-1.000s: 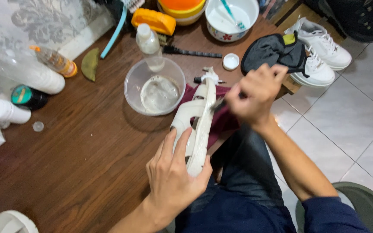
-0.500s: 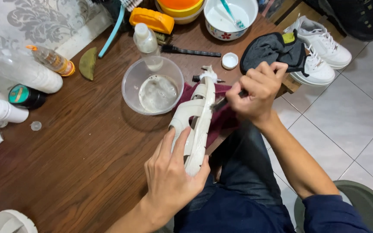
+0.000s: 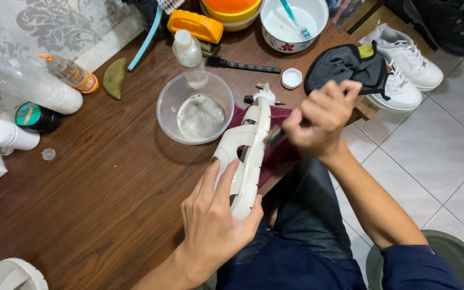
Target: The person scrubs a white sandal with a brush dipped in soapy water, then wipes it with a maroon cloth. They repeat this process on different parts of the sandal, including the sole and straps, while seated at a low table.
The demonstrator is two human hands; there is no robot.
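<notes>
My left hand (image 3: pixel 216 223) grips the near end of a cream-white sandal (image 3: pixel 249 147), held on edge over the table's front corner. My right hand (image 3: pixel 320 123) is closed around a small brush (image 3: pixel 274 137) whose bristle end touches the sandal's side. Under the sandal lies a maroon cloth (image 3: pixel 280 153). Just beyond stands a clear plastic bowl (image 3: pixel 194 107) with foamy liquid in it.
On the brown wooden table (image 3: pixel 81 209) stand several bottles (image 3: pixel 33 88), a small clear bottle (image 3: pixel 189 56), a black brush (image 3: pixel 240 65), a white cap (image 3: pixel 291 78), a white floral bowl (image 3: pixel 291 21) and an orange tub. White sneakers (image 3: pixel 404 75) with a dark cloth sit on the right.
My right hand and the brush have shifted slightly along the sandal's side. The left hand keeps its grip and the sandal stays in place.
</notes>
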